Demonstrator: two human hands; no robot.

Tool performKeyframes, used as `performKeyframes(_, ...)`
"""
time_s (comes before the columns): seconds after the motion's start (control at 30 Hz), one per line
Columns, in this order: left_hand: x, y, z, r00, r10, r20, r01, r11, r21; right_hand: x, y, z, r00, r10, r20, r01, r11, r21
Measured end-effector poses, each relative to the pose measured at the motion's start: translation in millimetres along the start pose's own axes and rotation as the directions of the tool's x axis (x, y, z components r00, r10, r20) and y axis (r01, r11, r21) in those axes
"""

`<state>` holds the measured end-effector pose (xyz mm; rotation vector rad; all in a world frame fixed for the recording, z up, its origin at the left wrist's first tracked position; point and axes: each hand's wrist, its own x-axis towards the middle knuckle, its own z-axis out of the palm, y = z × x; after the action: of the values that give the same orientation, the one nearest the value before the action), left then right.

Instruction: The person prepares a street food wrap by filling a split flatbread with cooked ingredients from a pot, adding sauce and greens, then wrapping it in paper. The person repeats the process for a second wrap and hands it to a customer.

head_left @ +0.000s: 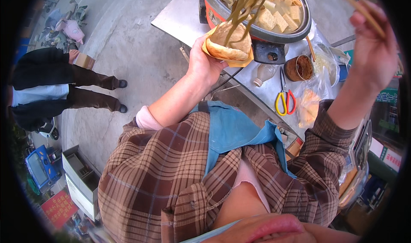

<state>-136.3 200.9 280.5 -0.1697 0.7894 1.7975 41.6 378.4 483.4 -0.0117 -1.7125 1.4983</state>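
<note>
Bread pocket [219, 50] in the cupped grip of the left hand [204, 64], right hand [373, 56] aloft, grip curled around chopsticks [360, 9]

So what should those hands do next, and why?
Probably lower the chopsticks in the right hand slightly: the long strips hang with their lower ends inside the bread pocket in the left hand, while the rest dangles above it, tops out of view.

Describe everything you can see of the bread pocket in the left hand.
The bread pocket is golden-brown at its rim and paler inside, with a wide, open mouth facing the camera. A yellow, paper-like wrapper surrounds its lower part. The left hand holds it beside the pot; brownish-green strips hang into it.
</note>
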Motion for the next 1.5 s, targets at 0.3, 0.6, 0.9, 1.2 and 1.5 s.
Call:
performKeyframes(0.3,-8.6,-2.9,-0.1,0.997,0.009,0.073,-0.016,0.995,0.097,-78.1,64.0,43.3,0.921,0.383,-0.066,-0.386,0.922,-0.036)
performKeyframes(0.6,-1.2,-10.0,-2.8,0.982,0.034,0.185,-0.056,0.992,0.115,-85.6,71.6,55.9,0.877,0.473,-0.085,-0.480,0.870,-0.110)
performKeyframes(0.9,22.8,-12.5,-1.2,0.988,0.061,0.145,-0.063,0.998,0.012,-76.7,85.2,54.7,0.814,0.565,-0.136,-0.581,0.794,-0.178)
performKeyframes(1.2,44.8,-9.0,3.0,0.963,-0.025,0.267,0.024,1.000,0.009,-39.3,99.3,-38.5,0.976,-0.216,0.013,0.151,0.639,-0.754)
performKeyframes(1.5,55.1,-98.0,14.8,0.933,-0.355,0.061,0.320,0.895,0.310,-42.5,165.9,-97.7,0.976,0.138,0.171,0.123,0.299,-0.946)
